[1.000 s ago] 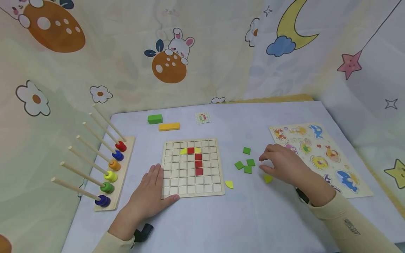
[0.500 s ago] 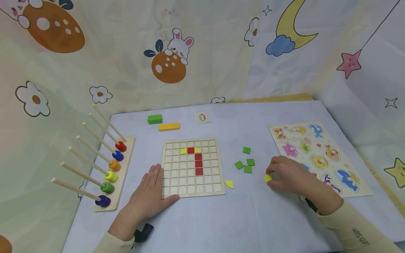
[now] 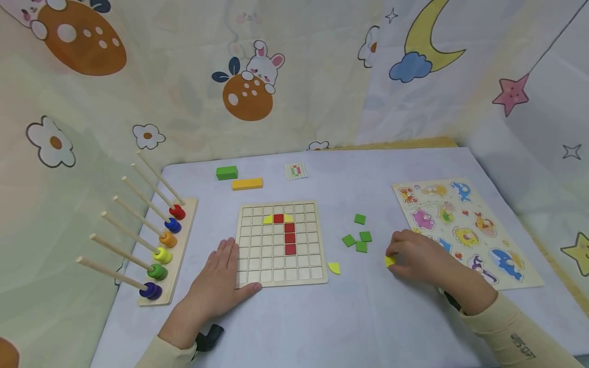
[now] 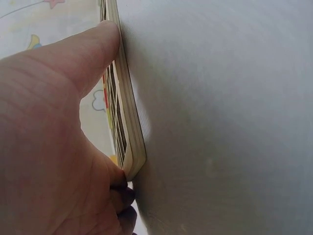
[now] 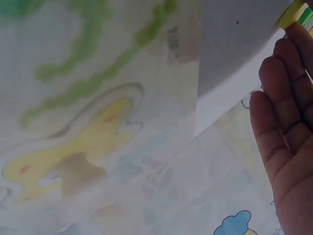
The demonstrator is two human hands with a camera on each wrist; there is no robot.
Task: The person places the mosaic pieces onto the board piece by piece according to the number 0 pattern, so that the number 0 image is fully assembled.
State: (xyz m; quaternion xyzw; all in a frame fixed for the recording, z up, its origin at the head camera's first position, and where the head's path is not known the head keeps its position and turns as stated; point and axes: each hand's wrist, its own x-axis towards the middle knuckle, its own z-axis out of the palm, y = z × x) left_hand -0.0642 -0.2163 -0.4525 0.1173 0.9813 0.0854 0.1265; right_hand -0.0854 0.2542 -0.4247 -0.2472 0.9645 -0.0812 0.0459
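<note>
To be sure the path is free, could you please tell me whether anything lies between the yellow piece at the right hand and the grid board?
Yes: four flat green squares and a yellow quarter-round lie on the table between the grid board and the yellow piece the right hand pinches; lifting it over them should probably suffice.
</note>
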